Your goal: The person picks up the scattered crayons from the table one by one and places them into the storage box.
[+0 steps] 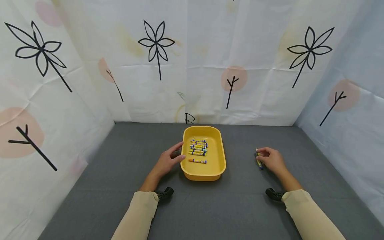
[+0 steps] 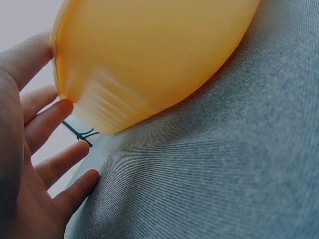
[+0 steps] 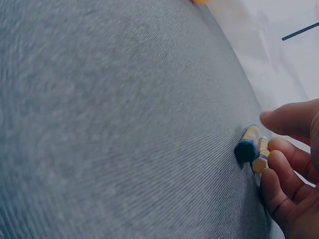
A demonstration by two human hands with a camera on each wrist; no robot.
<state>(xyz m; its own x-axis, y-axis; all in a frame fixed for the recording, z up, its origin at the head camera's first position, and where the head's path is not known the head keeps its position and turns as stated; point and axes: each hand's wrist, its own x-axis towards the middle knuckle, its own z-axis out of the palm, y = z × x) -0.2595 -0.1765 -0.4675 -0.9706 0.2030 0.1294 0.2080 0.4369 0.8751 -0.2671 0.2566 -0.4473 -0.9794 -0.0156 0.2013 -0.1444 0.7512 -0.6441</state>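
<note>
My left hand (image 1: 168, 161) rests at the left side of a yellow tray (image 1: 202, 170), its fingers spread and loosely bent. In the left wrist view, fingertips (image 2: 65, 105) meet the tray's outer wall. Several crayons (image 1: 198, 149) lie in the tray in a rough column, with an orange crayon (image 1: 197, 161) a little apart, nearest me. On the right, my right hand (image 1: 272, 160) reaches down at two crayons on the cloth. One is a dark blue-ended crayon (image 3: 246, 145); beside it, a pale-ended crayon (image 3: 260, 157) sits right at the fingertips, with the thumb apart from it.
A dark grey cloth (image 1: 228, 206) covers the table. White patterned fabric (image 1: 204, 93) rises at the back and both sides. Dark straps with rounded ends (image 1: 165, 193) sit at both wrists, below beige sleeves.
</note>
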